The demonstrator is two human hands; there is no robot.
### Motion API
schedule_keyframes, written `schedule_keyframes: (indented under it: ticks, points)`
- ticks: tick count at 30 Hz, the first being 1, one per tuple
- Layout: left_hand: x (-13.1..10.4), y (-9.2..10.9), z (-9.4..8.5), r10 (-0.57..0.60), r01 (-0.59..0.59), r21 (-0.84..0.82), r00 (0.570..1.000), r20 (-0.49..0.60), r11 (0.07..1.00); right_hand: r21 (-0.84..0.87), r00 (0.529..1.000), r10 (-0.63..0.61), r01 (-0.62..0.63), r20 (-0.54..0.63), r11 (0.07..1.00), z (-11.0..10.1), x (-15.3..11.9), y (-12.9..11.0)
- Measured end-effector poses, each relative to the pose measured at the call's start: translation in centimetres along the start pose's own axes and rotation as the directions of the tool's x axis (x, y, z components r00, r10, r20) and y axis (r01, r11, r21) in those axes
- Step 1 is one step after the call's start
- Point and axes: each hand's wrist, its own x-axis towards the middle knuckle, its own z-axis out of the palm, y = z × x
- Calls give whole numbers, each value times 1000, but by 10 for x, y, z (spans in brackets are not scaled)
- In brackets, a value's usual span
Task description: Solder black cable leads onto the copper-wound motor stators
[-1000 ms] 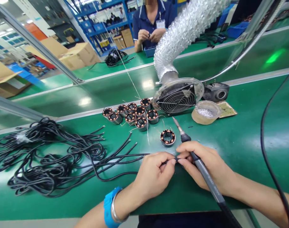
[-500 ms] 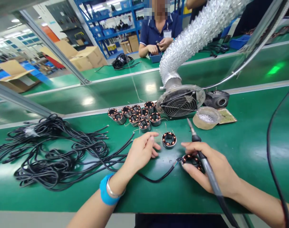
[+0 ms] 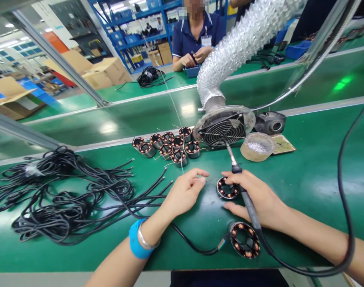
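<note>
My right hand (image 3: 256, 199) holds a soldering iron (image 3: 248, 203), its tip pointing up and away. Thumb and index finger of that hand reach around a small motor stator (image 3: 220, 193) with copper windings; whether both touch it is unclear. Close to its left side, my left hand (image 3: 184, 189) is closed in a pinch. A thin silvery solder wire (image 3: 176, 109) comes down from above to this hand. Nearer the front edge lies another stator (image 3: 232, 239), tilted, with a black cable (image 3: 196, 250) joined to it by coloured leads.
Several stators (image 3: 178, 157) stand grouped behind my left hand. A fume fan (image 3: 222, 131) on a silver duct (image 3: 230, 52) stands behind, beside a solder pot (image 3: 256, 149). Black cables (image 3: 59, 199) lie heaped at left. Across the divider sits a person (image 3: 196, 38) handling something.
My right hand has let go of the cabled stator, now nearer the front edge, and moved to the other stator. The left hand has shifted slightly right and closed its fingertips.
</note>
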Motion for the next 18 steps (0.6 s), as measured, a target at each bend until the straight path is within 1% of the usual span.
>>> schedule_keyframes:
  ticks: [3,5,8,10,11,12,13,14,16,18]
  points:
    - [9,-3,-1,-34,47,-90,990,138,995,25,999,-34,33,20,999,1,3,1]
    - [9,-3,-4,-60,98,-134,963,264,986,59,998,-52,50,44,997,0,1,2]
    - [6,-4,-10,-65,163,-171,881,469,972,119,996,-53,45,66,992,-1,-8,4]
    - [7,-4,-12,-66,225,-221,827,558,949,149,998,-50,45,30,988,-1,-14,5]
    - [8,-5,-13,-75,268,-253,810,581,930,157,999,-53,51,6,986,0,-16,6]
    - [9,-5,-12,-89,309,-286,805,586,907,161,998,-58,60,-13,985,1,-18,7]
    - [11,-5,-11,-106,335,-311,812,574,889,160,998,-65,68,-25,985,2,-18,8]
    - [13,-4,-10,-121,342,-325,829,546,882,157,997,-74,78,-30,985,2,-18,8]
    - [18,0,-7,-146,322,-310,867,477,895,150,995,-93,97,-32,984,3,-17,8]
    - [22,6,-4,-178,313,-274,888,423,909,146,995,-98,102,-34,984,3,-16,8]
